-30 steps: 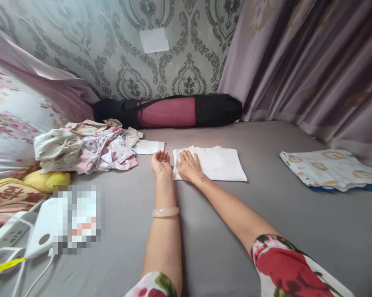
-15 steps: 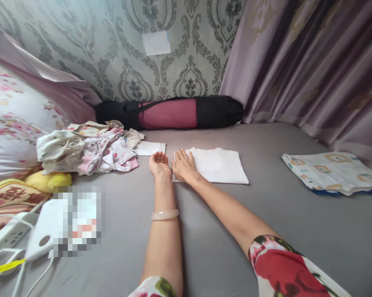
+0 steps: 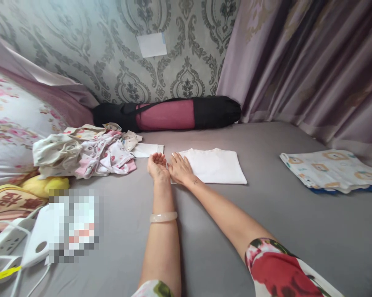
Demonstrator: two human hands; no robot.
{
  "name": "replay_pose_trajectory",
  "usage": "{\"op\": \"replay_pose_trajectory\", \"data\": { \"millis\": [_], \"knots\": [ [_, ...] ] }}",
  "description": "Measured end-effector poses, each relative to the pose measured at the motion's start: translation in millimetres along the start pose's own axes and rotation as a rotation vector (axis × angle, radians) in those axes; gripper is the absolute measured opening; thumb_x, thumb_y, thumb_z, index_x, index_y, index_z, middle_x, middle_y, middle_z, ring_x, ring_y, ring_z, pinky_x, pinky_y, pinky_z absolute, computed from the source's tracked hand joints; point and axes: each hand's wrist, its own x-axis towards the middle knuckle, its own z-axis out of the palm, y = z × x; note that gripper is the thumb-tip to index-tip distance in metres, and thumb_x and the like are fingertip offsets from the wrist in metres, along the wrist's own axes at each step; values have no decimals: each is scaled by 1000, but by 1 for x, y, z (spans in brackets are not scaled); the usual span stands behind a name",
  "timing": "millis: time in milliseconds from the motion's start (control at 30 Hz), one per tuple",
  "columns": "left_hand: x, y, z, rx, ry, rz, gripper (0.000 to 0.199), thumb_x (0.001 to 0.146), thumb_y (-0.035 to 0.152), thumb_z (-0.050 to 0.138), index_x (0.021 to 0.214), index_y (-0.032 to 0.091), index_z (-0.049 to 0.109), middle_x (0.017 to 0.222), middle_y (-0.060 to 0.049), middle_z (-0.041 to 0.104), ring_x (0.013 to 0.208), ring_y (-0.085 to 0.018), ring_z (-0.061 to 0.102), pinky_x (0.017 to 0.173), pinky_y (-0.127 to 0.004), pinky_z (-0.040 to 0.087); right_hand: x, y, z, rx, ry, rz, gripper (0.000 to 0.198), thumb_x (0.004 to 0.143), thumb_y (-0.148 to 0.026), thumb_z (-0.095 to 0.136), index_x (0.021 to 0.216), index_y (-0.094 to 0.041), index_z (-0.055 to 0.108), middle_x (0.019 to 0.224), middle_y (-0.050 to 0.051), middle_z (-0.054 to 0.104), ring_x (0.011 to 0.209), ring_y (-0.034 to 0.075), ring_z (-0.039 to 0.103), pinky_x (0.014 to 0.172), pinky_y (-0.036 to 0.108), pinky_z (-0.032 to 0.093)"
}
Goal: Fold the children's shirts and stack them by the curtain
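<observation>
A folded white garment [image 3: 218, 167] lies flat on the grey bed sheet [image 3: 235, 214], its scalloped edge toward the wall. My right hand [image 3: 180, 168] rests palm down over the garment's left end, fingers stretched out. Just left of it, my left hand [image 3: 158, 166] is turned palm up with its fingers loosely curled and nothing visible in them; a pale bangle [image 3: 163, 217] circles that wrist. Behind my left hand, a white cloth piece [image 3: 147, 150] sticks out from a heap of small printed clothes [image 3: 104, 154].
A black and pink roll bag [image 3: 165, 115] lies along the wall. At the right is a folded printed cloth [image 3: 331, 169] with a blue layer beneath. A power strip [image 3: 9, 239], white device [image 3: 39, 237] and cables lie at the lower left, beside a yellow plush [image 3: 45, 185].
My right hand has slid slightly left across the garment's end, closer to my left hand. The whole view has shifted a little; the garment stays flat.
</observation>
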Motion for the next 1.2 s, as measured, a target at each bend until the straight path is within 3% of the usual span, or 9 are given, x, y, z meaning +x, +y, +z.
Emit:
{"op": "replay_pose_trajectory", "data": {
  "millis": [200,300,433,567,900,1033,1200],
  "knots": [
    [-21,-1,16,75,-82,0,14,80,30,52,76,18,58,73,0,64,63,-10,62,63,-22,42,-18,22,-14,-61,109,30,54,100,-34,29,147,-9,39,156,14,32,146,25,23,119,46,10],
    [-33,-11,23,289,-275,110,13,81,28,54,78,17,61,77,-3,66,69,-13,64,65,-24,45,-27,39,-19,-90,105,53,55,100,-33,29,147,-8,39,157,15,32,146,26,22,118,47,10],
    [-38,-33,26,594,-466,301,12,84,18,52,85,19,63,84,-5,68,84,-17,65,82,-31,48,-36,55,-22,-122,102,68,54,100,-32,26,147,-9,38,158,14,29,146,27,21,118,49,10],
    [-34,-48,23,816,-505,396,20,87,13,44,97,18,60,96,-9,69,97,-20,64,95,-38,46,-40,62,-19,-128,77,82,55,100,-34,26,148,-8,37,157,15,30,146,27,22,117,50,12],
    [-35,-54,18,1079,-576,535,28,91,13,37,111,15,57,111,-13,67,109,-22,62,99,-39,47,-42,64,-22,-85,26,101,56,100,-33,25,150,-9,34,159,13,26,147,25,19,118,47,12],
    [-38,-52,19,1150,-594,567,30,91,13,37,114,14,56,114,-15,66,110,-22,62,99,-39,47,-43,74,-28,-87,77,139,55,100,-31,26,149,-9,35,159,13,27,147,25,20,118,47,11],
    [-43,-50,19,1275,-711,639,33,91,15,39,119,13,56,124,-16,63,117,-22,59,103,-37,45,-44,92,-34,-140,140,180,54,99,-32,30,147,-9,39,157,15,30,146,26,22,118,48,9]
  ]
}}
